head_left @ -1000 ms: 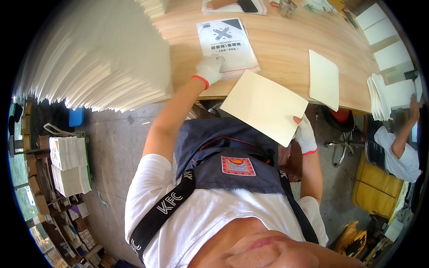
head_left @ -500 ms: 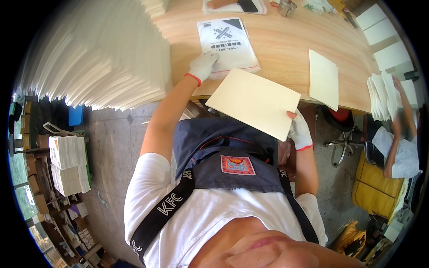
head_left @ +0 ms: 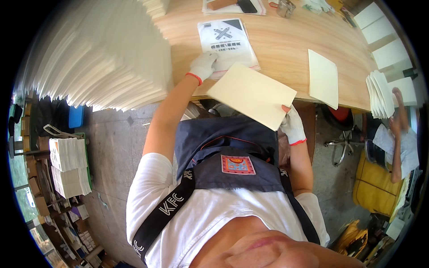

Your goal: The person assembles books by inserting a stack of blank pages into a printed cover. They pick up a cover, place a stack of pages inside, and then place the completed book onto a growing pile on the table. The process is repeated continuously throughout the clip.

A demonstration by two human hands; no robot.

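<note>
My right hand (head_left: 293, 124), in a white glove with a red cuff, grips the right corner of a cream paper pad (head_left: 252, 96), its bare thumb on top. The pad is held tilted over the table's near edge, its far left corner close to a stack of clear plastic bags (head_left: 230, 42) with black print. My left hand (head_left: 203, 65), gloved the same way, is closed at the near left edge of the bags, seeming to pinch the top one; the fingertips are partly hidden. Another cream pad (head_left: 323, 79) lies on the table to the right.
Tall stacks of white paper (head_left: 103, 58) fill the table's left side. At the back are a dark-and-brown object (head_left: 234, 4) on more bags and a glass jar (head_left: 286, 8). On the far right a co-worker (head_left: 397, 134) handles white booklets (head_left: 379, 94). A wheeled chair (head_left: 342, 140) stands below the table.
My right hand has brought the cream pad slightly up and left, nearer the bags. My left hand stays almost in place. The co-worker's arms have shifted.
</note>
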